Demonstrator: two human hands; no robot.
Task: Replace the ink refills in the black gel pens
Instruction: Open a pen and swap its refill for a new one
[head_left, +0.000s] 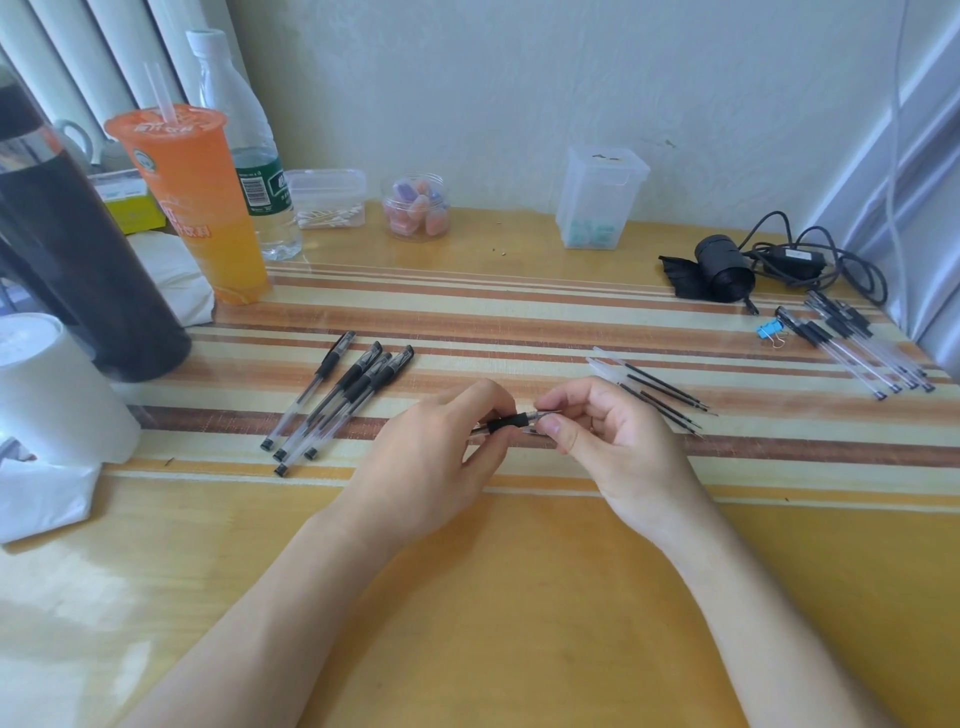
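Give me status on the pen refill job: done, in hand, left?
Done: cannot confirm; four capped pens lie left of the hands, another batch of pens lies far right, and nothing shows which pile is finished.
In hand: both hands, left hand and right hand, hold one gel pen by its black grip.
Left: loose refills lie beside the right hand, so more swaps probably remain.

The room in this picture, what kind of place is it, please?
Probably a home desk against a wall, not a workshop: an orange drink cup, a water bottle and a jar of sweets stand behind the gel pens.
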